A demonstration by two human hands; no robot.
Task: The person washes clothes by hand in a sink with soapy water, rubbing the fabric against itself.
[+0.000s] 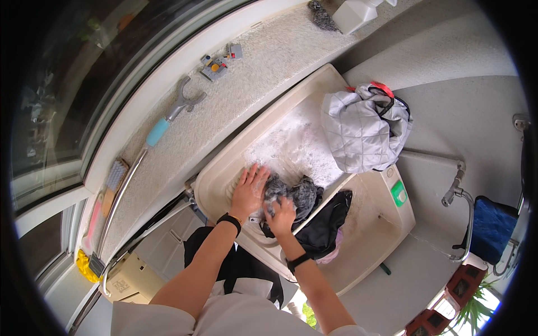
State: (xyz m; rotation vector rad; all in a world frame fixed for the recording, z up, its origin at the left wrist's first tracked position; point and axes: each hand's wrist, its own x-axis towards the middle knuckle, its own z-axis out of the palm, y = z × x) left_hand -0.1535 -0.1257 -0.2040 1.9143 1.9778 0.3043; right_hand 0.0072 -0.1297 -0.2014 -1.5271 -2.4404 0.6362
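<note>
My left hand lies flat with its fingers spread on the ribbed washboard part of the laundry sink, at the edge of a wet, dark grey mottled cloth garment. Beside it, my right hand is curled over a soapy fold of that garment, its fingers closed on the fabric. Suds and cloudy water fill the basin beyond. Black and pink cloth lies in the other basin, past the divider.
A grey quilted cloth hangs over the sink's far corner. Near it sits green-and-white soap. Water runs from a curved metal faucet. The ledge holds a hooked pole, a brush, small toy pieces and a white bottle.
</note>
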